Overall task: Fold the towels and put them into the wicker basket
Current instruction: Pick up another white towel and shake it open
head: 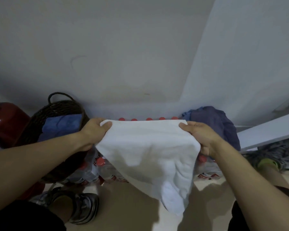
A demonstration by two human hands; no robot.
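Observation:
I hold a white towel [148,150] stretched out in front of me, its lower end hanging down toward the floor. My left hand [94,132] grips its top left corner, thumb on top. My right hand [201,136] grips the top right corner and edge. To the left stands a dark wicker basket [40,117] with a loop handle, and a folded blue towel [62,126] lies inside it. A heap of blue and purple towels [215,122] sits at the right, behind my right hand.
Packs of water bottles with red caps [98,165] stand under the towel against the white wall. A red cylinder [5,122] is at the far left. A white board [267,132] slants at the right. My shoes [83,207] are on the beige floor.

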